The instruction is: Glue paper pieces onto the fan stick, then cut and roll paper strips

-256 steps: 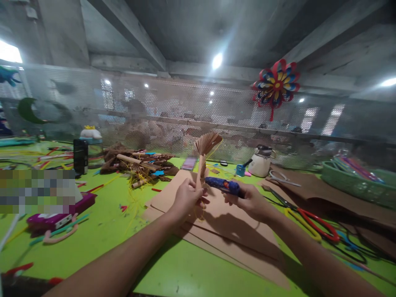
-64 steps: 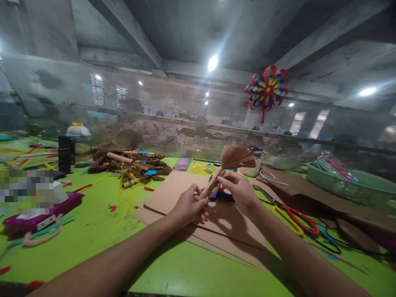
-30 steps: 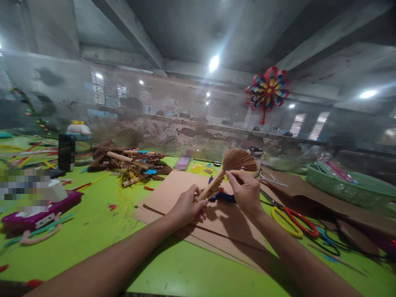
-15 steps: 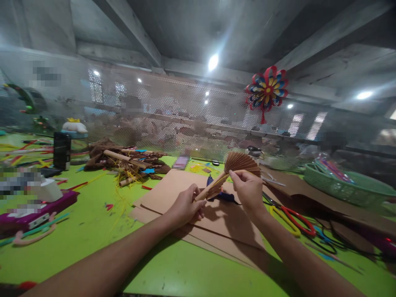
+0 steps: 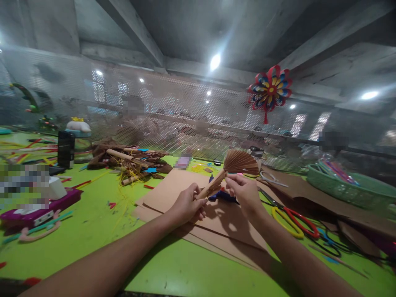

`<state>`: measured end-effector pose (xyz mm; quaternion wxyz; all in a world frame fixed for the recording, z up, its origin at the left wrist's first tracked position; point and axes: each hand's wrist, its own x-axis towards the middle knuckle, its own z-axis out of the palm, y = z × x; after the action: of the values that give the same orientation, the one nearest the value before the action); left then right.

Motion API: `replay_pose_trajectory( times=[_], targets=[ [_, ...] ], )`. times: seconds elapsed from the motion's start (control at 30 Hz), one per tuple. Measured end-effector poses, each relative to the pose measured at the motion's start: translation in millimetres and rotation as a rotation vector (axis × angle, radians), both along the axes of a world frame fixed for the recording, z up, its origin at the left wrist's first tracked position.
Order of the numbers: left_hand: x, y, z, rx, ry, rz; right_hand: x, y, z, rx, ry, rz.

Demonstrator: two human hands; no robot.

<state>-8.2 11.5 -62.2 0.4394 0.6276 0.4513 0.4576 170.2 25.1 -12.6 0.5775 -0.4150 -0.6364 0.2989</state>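
My left hand [image 5: 189,203] is closed around the rolled handle of a brown pleated paper fan [image 5: 240,161], which tilts up to the right with its pleats spread. My right hand [image 5: 243,189] is beside the neck of the fan, thumb and fingertips pinched together. Whatever is between those fingertips is too small to make out. Below the fan, a dark blue object [image 5: 227,196], partly hidden by my right hand, lies on stacked brown paper sheets [image 5: 173,187].
To the right lie scissors with red and yellow handles [image 5: 301,222], black cords and a green basket [image 5: 349,187]. A heap of brown paper pieces [image 5: 130,159] sits back left. Farther left are a black phone [image 5: 66,149] and a purple power strip [image 5: 43,212]. Perforated mesh [image 5: 173,123] rises behind.
My right hand has dropped slightly from the fan's pleated edge to beside its neck. The fan remains in my left hand at nearly the same angle. The view has shifted slightly.
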Motion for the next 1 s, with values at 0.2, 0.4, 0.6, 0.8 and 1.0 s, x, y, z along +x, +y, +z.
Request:
replay_pose_trajectory(
  times=[0.2, 0.4, 0.6, 0.8, 1.0],
  targets=[
    [1, -2, 3.8, -0.042, -0.036, -0.031, -3, -6, 1.2, -0.037, 0.08, 0.236],
    [1, -4, 4.8, -0.085, -0.083, -0.07, -4, -9, -0.2, 0.134, -0.082, 0.21],
    [0, -2, 3.5, -0.072, -0.111, -0.05, -9, -15, -7.3, 0.382, -0.266, 0.057],
    [-1, 1, 1.8, -0.007, -0.064, 0.02, -16, -19, -17.1, 0.386, -0.253, -0.014],
    [-2, -2, 8.3, 0.013, -0.033, 0.076, -24, -25, -23.8, 0.364, -0.209, 0.038]
  ],
)
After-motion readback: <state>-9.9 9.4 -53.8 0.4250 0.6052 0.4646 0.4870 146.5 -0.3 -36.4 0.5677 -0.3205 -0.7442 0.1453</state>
